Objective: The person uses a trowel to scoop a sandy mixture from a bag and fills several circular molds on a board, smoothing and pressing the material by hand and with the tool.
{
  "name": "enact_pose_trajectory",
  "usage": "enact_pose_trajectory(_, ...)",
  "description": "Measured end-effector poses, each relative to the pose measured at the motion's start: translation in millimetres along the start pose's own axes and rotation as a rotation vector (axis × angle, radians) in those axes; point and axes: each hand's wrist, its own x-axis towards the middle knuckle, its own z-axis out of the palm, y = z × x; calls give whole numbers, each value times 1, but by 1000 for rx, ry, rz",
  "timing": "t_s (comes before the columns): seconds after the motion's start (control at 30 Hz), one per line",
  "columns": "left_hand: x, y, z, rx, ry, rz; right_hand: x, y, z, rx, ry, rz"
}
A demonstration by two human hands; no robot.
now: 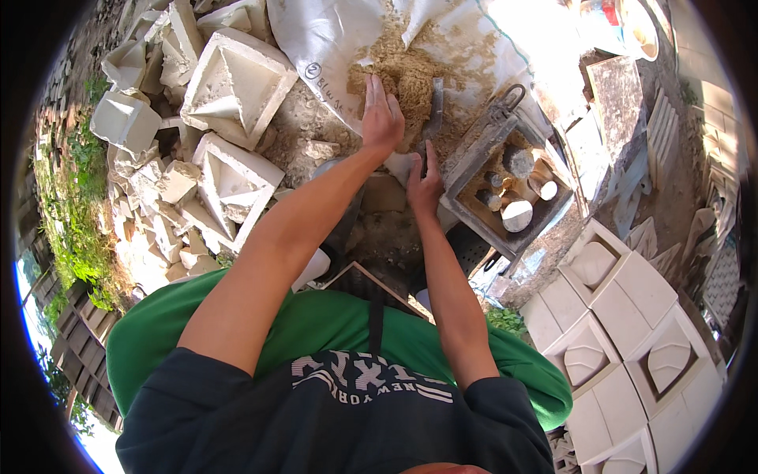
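Note:
My left hand (381, 117) is open, its straight fingers pressed flat against the near left side of a mound of damp tan sand-like material (409, 77). The mound lies on a spread white sack (320, 39) with marks on it. My right hand (425, 186) is closed round the dark handle of a flat trowel (437, 103). Its narrow grey blade stands along the mound's right side. To the right of that hand is a rectangular grey metal mould box (462, 197), with several round pieces, some pale-topped, inside it.
Broken white plaster moulds (237, 87) are heaped on the left. Whole pale block moulds (632, 292) with hollows stand in rows at the lower right. A white bucket (643, 31) is at the far right, near a worn board (616, 91). Greenery (71, 205) grows at the left edge.

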Motion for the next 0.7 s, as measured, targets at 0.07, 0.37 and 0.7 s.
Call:
enact_pose_trajectory(0.07, 0, 7, 7, -33, 94, -115, -5, 2, -5, -46, -149, -47)
enact_pose_trajectory(0.37, -1, 5, 9, -213, 105, -147, 9, -29, -2, 95, -351, 286)
enact_pose_trajectory(0.7, 23, 4, 6, -344, 175, -74, -2, -54, 1, 484, -343, 402)
